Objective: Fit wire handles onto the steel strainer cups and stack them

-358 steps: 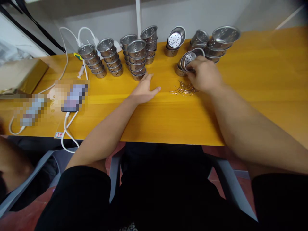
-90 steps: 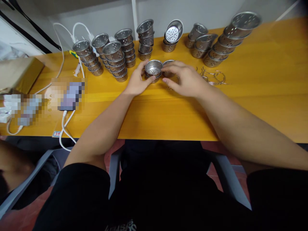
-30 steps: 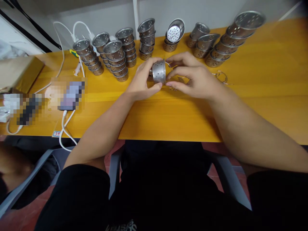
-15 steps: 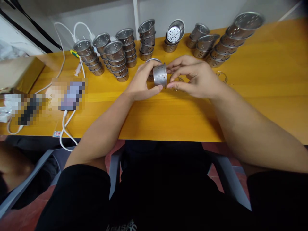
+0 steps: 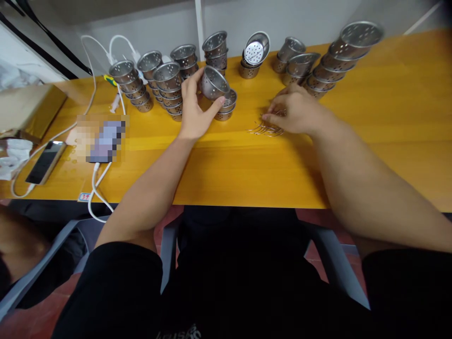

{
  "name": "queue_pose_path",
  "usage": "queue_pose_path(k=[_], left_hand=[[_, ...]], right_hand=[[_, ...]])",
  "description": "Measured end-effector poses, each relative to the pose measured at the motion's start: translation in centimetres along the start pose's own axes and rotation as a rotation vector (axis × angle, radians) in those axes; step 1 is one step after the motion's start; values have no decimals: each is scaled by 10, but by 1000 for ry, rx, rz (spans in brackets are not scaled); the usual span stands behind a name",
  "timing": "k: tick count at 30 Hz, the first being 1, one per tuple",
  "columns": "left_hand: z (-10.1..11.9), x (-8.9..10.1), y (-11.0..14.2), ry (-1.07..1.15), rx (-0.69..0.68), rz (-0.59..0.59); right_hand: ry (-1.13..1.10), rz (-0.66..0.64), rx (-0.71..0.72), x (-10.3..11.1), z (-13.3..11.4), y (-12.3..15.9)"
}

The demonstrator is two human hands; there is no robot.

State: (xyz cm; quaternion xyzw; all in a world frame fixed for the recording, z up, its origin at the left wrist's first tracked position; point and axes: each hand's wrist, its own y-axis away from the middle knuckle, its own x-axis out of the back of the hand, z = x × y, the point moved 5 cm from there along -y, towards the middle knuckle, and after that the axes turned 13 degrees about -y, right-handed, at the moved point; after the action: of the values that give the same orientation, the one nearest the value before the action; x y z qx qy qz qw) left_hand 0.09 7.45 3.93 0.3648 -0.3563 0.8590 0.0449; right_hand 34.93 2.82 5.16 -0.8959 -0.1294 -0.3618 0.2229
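Note:
A perforated metal cup (image 5: 214,84) is tilted up in my left hand (image 5: 196,106), gripped between thumb and fingers, its open mouth facing up. Just behind and below it stands a short stack of like cups (image 5: 226,109) on the table. My right hand (image 5: 291,110) is lowered over a small pile of thin curved wires (image 5: 270,129), thumb and fingertips pinched together at the pile. Whether a wire is between them is too small to tell.
More stacks of perforated cups (image 5: 167,82) stand along the back of the wooden table (image 5: 247,179), with a tall leaning stack (image 5: 332,61) at right. To the left lie two phones, one a dark phone (image 5: 45,162), white cables and a cardboard box (image 5: 31,110). Another person's arm shows at far left.
My left hand has moved up and left with the cup, tipping its mouth upward. My right hand has left the cup's rim and come to the wire pile, uncovering the short stack.

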Motion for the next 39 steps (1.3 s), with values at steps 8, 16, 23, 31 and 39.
queue_pose_path(k=[8,16,23,31,39], left_hand=[[-23,-24,-4,9,37,11],[-36,-36,-4,20,4,-23],[-44,-46,-1,124,72,-47],[-59,-60,-3,157,28,-74],[-67,-69,-9,214,-6,-40]], right_hand=[[-101,107,47,-16,-44,4],[-231,-8,163,-47,-82,2],[-229,1,154,-47,-85,1],[-294,35,250,-51,-76,-3],[-327,62,297,-57,-60,-6]])
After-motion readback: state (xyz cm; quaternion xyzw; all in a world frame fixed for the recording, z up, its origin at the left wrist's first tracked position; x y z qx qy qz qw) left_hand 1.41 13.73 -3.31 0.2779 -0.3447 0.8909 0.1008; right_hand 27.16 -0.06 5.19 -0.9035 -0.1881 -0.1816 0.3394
